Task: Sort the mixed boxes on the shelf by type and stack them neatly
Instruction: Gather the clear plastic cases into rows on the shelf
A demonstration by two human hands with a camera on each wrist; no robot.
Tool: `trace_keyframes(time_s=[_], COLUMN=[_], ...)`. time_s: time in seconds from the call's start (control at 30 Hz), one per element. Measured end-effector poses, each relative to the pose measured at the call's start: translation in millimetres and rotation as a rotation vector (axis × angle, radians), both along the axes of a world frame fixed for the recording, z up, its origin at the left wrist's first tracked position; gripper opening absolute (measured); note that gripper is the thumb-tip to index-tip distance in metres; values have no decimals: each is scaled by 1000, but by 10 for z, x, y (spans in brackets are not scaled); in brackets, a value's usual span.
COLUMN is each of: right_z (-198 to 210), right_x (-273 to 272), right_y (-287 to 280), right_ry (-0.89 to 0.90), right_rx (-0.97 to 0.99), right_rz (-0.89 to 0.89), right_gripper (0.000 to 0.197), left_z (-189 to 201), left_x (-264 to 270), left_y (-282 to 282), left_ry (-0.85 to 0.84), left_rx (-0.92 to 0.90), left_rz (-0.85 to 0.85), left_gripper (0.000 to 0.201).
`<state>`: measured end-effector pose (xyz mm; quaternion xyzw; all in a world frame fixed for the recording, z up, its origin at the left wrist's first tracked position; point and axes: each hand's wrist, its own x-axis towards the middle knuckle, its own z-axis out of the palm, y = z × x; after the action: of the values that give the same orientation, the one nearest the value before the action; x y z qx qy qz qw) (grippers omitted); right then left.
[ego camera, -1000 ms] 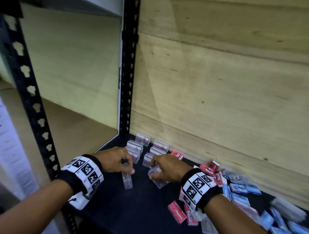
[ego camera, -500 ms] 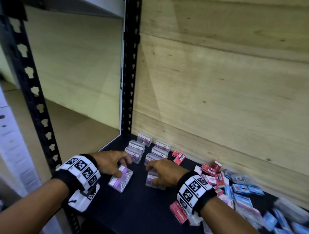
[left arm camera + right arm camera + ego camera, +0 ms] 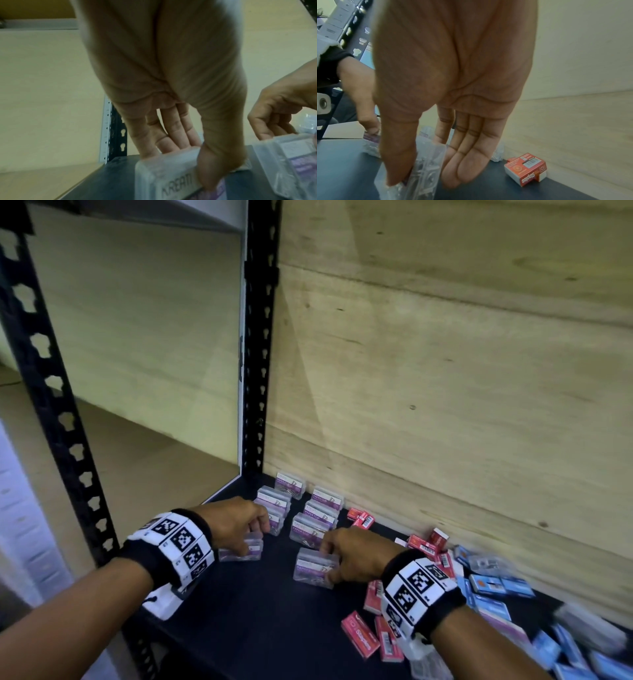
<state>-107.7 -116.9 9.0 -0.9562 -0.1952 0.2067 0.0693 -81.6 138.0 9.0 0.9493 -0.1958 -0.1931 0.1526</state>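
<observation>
Two clear boxes are in the hands at this moment, one in each. The left hand (image 3: 236, 520) pinches the left box (image 3: 241, 550) from above, thumb on the near face and fingers on the far face, as the left wrist view shows. The right hand (image 3: 356, 553) holds the right box (image 3: 313, 568) in the same way, thumb in front and fingers behind. Both boxes lie flat on the shelf (image 3: 267, 621), long axis running left to right, directly under the fingers.

The relation that matters is toward the back left corner of the shelf. There the sorted rows (image 3: 301, 508) of the same clear boxes stand in two columns. The left box is just in front of the left column, almost touching its nearest box. The right box is near the front of the right column, with a small gap. So each hand is already nearer to its own column, and I judge the next move to be a short push or lift away from the front edge.

The shelf is dark and flat, with free space in front of the hands. The red boxes (image 3: 359, 517) and the blue boxes (image 3: 493, 585) lie mixed along the right side and are not yet sorted. A wooden wall (image 3: 445, 371) closes the back, and a black post (image 3: 260, 337) stands at the back left corner.
</observation>
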Motion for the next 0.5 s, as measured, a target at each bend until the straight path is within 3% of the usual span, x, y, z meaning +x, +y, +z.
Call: trace_keyframes(time_s=[0.17, 0.37, 0.5], right_z=[-78, -58, 12], right_x=[1, -10, 3], right_y=[84, 84, 30], right_ry=[-64, -122, -171], right_rx=[34, 61, 116], right_rz=[-33, -23, 12], right_gripper=[37, 48, 43], left_z=[-15, -90, -125], left_x=[41, 44, 8], left_y=[-80, 15, 120], left_ry=[-90, -202, -273], left_rx=[6, -44, -36], left_rz=[-88, -98, -95], left_gripper=[43, 42, 38])
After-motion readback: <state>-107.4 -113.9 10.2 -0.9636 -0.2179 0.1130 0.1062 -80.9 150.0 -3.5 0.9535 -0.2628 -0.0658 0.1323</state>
